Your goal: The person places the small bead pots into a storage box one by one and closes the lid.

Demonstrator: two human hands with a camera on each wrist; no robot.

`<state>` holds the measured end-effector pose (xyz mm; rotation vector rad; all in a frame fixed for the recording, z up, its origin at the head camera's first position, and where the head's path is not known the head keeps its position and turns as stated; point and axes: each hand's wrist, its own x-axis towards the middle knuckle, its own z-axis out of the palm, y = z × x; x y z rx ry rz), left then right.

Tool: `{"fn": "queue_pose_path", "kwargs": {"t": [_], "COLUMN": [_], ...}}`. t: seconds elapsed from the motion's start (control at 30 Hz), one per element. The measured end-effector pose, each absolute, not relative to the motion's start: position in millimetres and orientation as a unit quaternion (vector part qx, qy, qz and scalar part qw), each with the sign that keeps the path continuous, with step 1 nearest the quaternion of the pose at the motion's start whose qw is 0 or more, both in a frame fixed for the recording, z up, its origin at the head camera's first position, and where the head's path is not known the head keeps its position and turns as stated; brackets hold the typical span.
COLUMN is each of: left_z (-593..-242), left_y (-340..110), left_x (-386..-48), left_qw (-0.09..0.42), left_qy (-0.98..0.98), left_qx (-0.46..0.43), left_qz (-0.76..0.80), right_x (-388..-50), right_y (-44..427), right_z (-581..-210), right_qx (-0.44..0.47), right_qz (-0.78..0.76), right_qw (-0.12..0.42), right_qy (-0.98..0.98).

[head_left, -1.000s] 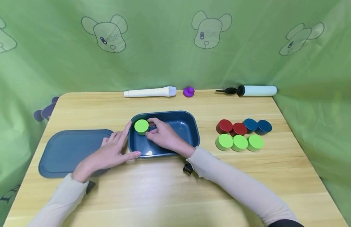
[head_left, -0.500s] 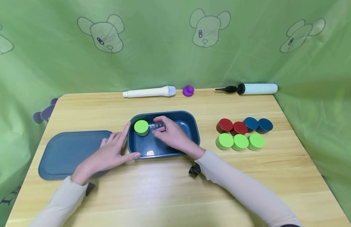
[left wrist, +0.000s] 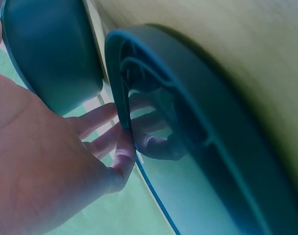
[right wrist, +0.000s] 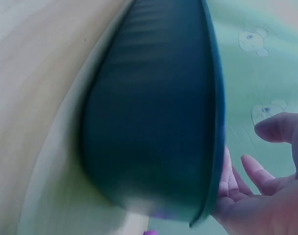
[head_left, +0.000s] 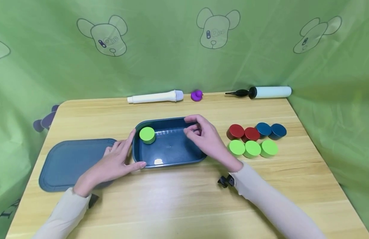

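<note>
A dark blue rectangular box [head_left: 169, 151] lies open side up mid-table, with one green round block [head_left: 147, 135] near its left end. My left hand [head_left: 112, 164] rests against the box's left end, index finger and thumb spread along the rim. In the left wrist view, other fingers of that hand touch the edge of the flat blue lid [left wrist: 212, 142]. Over the box's right end hovers my right hand [head_left: 206, 137], thumb and fingers loosely bent and apart, holding nothing. The right wrist view shows it beside the wall of the box [right wrist: 153, 107].
To the right stand two red blocks [head_left: 235, 131], two blue blocks [head_left: 277, 131] and three green blocks [head_left: 252, 149]. Along the back edge lie a white microphone-shaped thing [head_left: 156, 97], a purple toy duck [head_left: 197, 95] and a white hand pump [head_left: 271, 92]. Green cloth hangs behind.
My right hand has let go of the green block inside the box and moved right to the box's far end. The left hand stays at the box's left end.
</note>
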<state>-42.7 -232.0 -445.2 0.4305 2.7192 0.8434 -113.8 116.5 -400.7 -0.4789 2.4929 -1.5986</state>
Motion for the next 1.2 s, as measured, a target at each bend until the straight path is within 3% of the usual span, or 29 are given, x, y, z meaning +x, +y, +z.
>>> {"fn": "queue_pose_path", "kwargs": {"t": [0.57,1.2], "left_z": [-449,-450], "left_y": [-233,-234], "left_x": [-41,-44], "left_qw": [0.121,0.115], "left_qy": [0.936,0.938], "left_qx": [0.154,0.159], "left_qz": [0.292,0.285], "right_x": [-100,-81], "right_y": [196,284], "right_z": [-387,-385], "right_qx": [-0.107,-0.044], "right_qz": [-0.558,-0.508], "right_qw": [-0.021,-0.072], "right_qy": [0.823,0.858]}}
